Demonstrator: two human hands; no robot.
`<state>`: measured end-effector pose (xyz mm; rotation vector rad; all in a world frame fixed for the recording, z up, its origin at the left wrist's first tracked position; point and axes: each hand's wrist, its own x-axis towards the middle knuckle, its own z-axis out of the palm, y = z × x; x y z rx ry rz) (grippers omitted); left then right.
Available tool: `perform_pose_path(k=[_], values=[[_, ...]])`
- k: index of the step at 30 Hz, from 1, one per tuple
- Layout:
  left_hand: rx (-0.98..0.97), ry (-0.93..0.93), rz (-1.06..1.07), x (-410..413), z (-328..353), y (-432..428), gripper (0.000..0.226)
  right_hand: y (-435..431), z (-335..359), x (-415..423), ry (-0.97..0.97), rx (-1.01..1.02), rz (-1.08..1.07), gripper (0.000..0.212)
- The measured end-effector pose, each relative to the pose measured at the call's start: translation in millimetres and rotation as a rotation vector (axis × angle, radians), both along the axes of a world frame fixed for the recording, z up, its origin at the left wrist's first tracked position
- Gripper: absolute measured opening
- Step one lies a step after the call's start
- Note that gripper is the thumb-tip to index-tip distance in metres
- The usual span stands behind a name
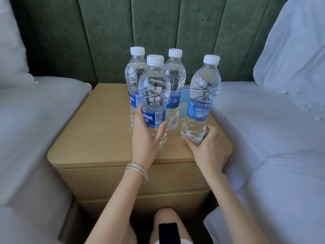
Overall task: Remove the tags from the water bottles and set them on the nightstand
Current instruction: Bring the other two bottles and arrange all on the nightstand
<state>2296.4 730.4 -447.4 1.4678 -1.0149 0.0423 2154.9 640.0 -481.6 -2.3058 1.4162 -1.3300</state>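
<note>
Green padded headboard wall [158, 32], vertically channelled; white-sheeted beds left [35, 111] and right [272, 138]; white pillow [295, 46]; soft daylight.

Front bottle [154, 95] label: "AFINA" in white on blue, first letters hidden by a hand; one Chinese character "乐" below; barcode at right.
Rear-left bottle [134, 80] label: "FINA", partly hidden; barcode.
Rear-right bottle [175, 80] label: QR code; Chinese print illegible.
Right bottle [202, 95] label: white Chinese print, illegible.
</note>
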Motion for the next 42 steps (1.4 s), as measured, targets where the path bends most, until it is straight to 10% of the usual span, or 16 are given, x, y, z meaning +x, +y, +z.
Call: perform_pose_path(k=[14,19,25,42], values=[[0.319,-0.012,-0.512,42.8,-9.9,41.0,0.07,33.4,-9.2,-20.3,0.035,0.023,0.043,0.049],[0.264,0.046,-0.288,44.0,-18.1,45.3,0.072,54.4,-11.2,-7.9,0.066,-0.19,0.206,0.032],[0.207,0.062,-0.138,42.3,-17.9,47.0,0.075,59.2,4.9,27.0,0.153,0.021,0.58,0.043],[0.207,0.099,0.083,84.2,-17.6,70.9,0.071,56.7,7.9,82.7,0.416,-0.078,0.61,0.038]])
